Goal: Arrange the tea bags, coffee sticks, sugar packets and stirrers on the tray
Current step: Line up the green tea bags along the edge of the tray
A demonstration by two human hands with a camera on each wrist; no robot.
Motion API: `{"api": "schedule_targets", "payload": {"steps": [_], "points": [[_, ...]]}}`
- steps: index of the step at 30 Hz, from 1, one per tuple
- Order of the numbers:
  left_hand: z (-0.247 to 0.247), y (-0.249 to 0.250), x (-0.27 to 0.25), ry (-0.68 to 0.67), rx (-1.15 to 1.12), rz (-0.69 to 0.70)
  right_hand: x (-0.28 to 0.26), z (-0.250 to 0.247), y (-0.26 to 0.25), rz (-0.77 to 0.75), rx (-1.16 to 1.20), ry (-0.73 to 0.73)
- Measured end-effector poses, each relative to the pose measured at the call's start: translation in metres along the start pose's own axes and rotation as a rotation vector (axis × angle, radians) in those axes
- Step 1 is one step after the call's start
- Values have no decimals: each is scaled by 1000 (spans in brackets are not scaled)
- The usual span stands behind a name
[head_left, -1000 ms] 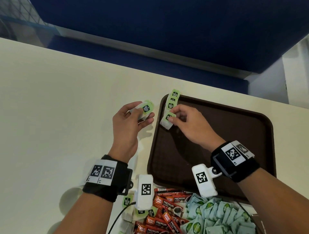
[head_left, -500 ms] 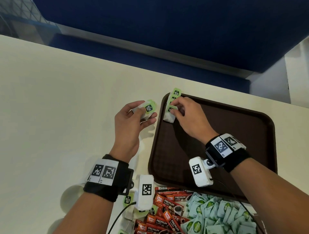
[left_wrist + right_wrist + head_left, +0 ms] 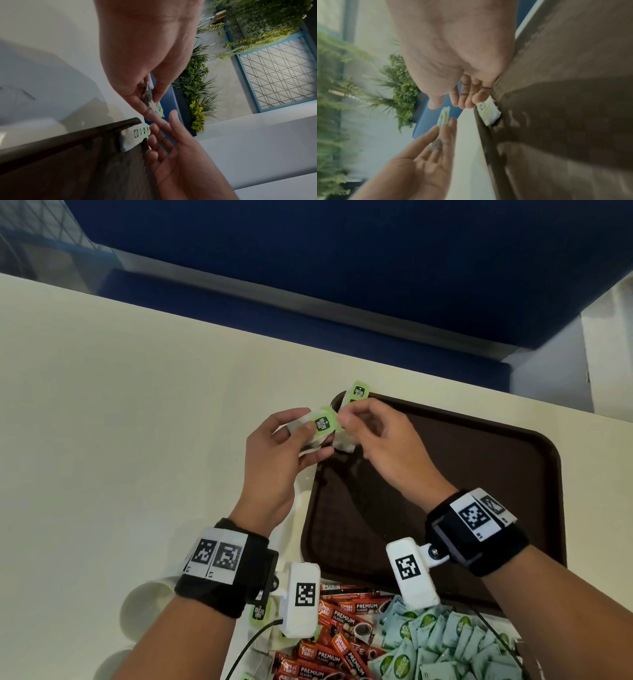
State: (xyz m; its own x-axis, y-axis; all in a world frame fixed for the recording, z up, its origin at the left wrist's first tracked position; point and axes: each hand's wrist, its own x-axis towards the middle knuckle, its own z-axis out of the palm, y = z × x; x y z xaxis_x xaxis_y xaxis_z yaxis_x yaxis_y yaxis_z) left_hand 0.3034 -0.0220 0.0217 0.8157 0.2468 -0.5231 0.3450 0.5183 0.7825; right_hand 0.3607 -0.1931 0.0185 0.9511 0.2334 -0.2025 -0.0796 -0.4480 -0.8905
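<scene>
Green-tagged white paper tea bags (image 3: 317,428) sit as a small stack in the left hand (image 3: 277,460), thumb on top and fingers curled beneath, held just left of the far-left corner of the dark brown plastic tray (image 3: 534,481). Right beside it, the right hand (image 3: 383,440) has its fingers bent with thumb and forefinger reaching for the top bag's green tag; the right wrist view shows the fingertips near the tag, but contact is not clear, so I cannot tell whether it has hold yet. A short overlapping row of the same tea bags (image 3: 356,392) already lies in that far-left corner of the tray.

These bags look feather-light, soft and easily crumpled, and the stack should slide apart readily. A pinch on the stiffer tag or the bag's edge seems best, with gentle pressure.

Compared with a second ago, the right hand has left the row on the tray and moved left to meet the left hand, which has come right toward the tray corner.

At the near edge, red coffee sticks (image 3: 342,621) and pale green sugar packets (image 3: 445,642) lie heaped on the cream table (image 3: 120,422).
</scene>
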Motion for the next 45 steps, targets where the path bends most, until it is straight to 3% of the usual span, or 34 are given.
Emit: {"api": "schedule_targets", "payload": {"steps": [11,18,20,26,36,45], "points": [[5,-1,-3,-76,-18,-17,-6,-8,-8,43,134,42],[-5,-3,-1,26,-14,32,-2,-21,-6,41,175,142],[-9,-3,0,67,-28,30,-3,-23,-3,25,88,92],[-15,0,1,90,7,40,-8,-14,10,6,-332,-234],[-14,-6,-1,55,60,42,3,2,25,-96,-509,-84],[-14,-4,0,48,59,43,11,1,25,-151,-536,-65]]}}
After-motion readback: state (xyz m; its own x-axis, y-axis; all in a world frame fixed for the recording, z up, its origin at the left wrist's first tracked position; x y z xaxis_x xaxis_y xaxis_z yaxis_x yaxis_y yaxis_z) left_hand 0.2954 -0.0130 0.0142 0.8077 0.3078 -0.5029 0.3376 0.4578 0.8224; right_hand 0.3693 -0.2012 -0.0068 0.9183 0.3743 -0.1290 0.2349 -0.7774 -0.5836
